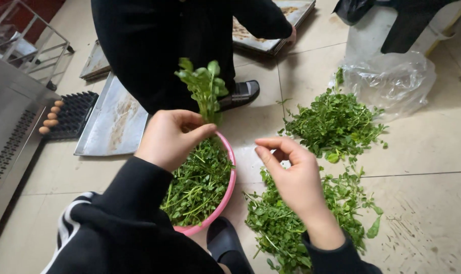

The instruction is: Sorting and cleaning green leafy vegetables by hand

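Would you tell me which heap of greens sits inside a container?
The greens in the pink bowl, under the left hand; the other two heaps lie loose on the floor tiles.

— In the bowl (229, 187)?
— Greens (197, 185), heaped; left hand (169, 137) above its far rim, holding a sprig (205, 89) upright.
— Right of the bowl?
— Right hand (291, 177), over a pile of greens (286, 223) on the floor (423, 152). Second pile (334, 124) behind that, plastic bag (393, 81) farther back.
— Left side?
— Metal tray (111, 124) on the floor, egg carton (70, 115) left of it.
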